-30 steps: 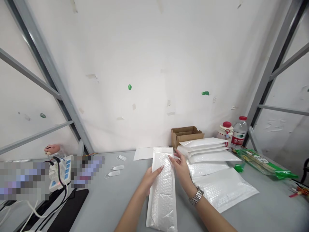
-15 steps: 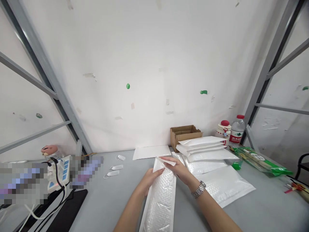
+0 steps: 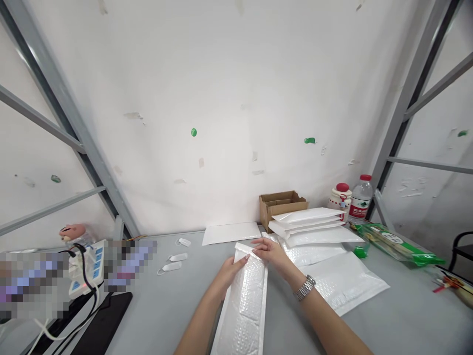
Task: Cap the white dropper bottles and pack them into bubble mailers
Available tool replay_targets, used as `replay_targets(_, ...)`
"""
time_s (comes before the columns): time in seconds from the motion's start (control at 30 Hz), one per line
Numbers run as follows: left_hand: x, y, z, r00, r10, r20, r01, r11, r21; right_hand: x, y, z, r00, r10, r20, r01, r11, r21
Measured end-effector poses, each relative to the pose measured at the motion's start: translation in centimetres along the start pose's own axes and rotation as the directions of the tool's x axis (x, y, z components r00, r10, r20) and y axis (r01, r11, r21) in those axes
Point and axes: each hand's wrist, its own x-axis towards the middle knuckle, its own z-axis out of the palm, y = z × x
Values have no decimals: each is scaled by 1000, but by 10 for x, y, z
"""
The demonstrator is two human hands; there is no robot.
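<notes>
A long white bubble mailer point(image 3: 246, 296) lies in front of me, its top end pointing to the wall and its lower end cut off by the frame. My left hand point(image 3: 231, 273) is closed on its left edge, thumb on top and the other fingers hidden beneath. At the upper right corner, the fingertips of my right hand point(image 3: 271, 252) pinch the narrow top edge of the mailer. On the right wrist is a metal watch point(image 3: 305, 288).
More white bubble mailers point(image 3: 318, 227) are piled at right, before an open cardboard box point(image 3: 283, 204). Behind are a water bottle point(image 3: 361, 199) and a red-lidded jar point(image 3: 340, 197). White tags point(image 3: 178, 257), a power strip point(image 3: 96, 264) and cables lie left; a green packet point(image 3: 397, 244) lies right.
The flap at the mailer's top, raised in a peak before, now lies flatter and straighter across. My right fingers have shifted slightly along that edge; the left hand keeps its hold.
</notes>
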Motion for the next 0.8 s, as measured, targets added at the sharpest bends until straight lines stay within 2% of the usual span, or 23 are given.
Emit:
replay_targets(0.13,1,-1,-2,999,46,-21,-45,998,41,-2,-1,4,999,19,-31,-21,999,-49)
replay_targets(0.23,2,-1,-3,996,75,-42,-72,995,64,-3,-1,4,991,89,-96,-104,981,-165)
replay_targets(0.33,4,0,-5,989,130,-66,-122,985,118,-6,0,1,982,178,-59,-187,952,-243)
replay_targets(0.47,8,-3,-5,975,179,-129,-155,972,175,-7,1,3,974,226,5,-223,961,-163)
replay_targets(0.57,10,-5,-4,971,179,-159,-150,972,179,-7,-1,8,970,240,-32,-242,965,-98)
replay_targets(0.63,11,-4,-4,978,148,-145,-126,981,149,-10,-9,7,982,148,-116,-162,979,-122)
replay_targets(0.7,11,-1,-5,991,95,-94,-89,994,60,-22,-25,3,975,-8,-222,-32,984,-175)
replay_targets(0.77,12,2,-7,994,61,-91,-64,998,-27,-44,-51,-5,923,-189,-337,114,966,-231)
replay_targets(0.8,13,2,-9,991,58,-120,-64,997,-51,-58,-67,-10,865,-300,-402,206,943,-260)
